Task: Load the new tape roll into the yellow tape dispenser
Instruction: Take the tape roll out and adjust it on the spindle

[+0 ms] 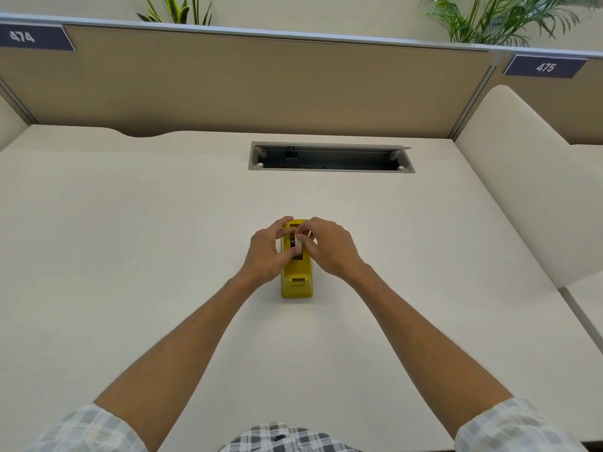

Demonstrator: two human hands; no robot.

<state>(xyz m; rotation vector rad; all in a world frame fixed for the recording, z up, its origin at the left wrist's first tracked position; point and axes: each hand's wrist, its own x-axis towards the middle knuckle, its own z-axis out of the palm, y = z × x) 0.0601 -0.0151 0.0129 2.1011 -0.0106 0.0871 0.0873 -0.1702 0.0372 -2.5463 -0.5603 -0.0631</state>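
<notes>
The yellow tape dispenser (297, 275) is found standing on the white desk (130, 243), its long axis running away from the person and its cutter end nearest the body. The tape roll (296, 245) is held on edge over the dispenser's open well, pinched from either side by the curled fingers of the left hand (266, 252) and the right hand (329, 247). Both hands are equally near, and the seat is judged to lie directly beneath the roll; whether it is fully seated cannot be told.

partition signs (35, 36) read 474 and 475.
</notes>
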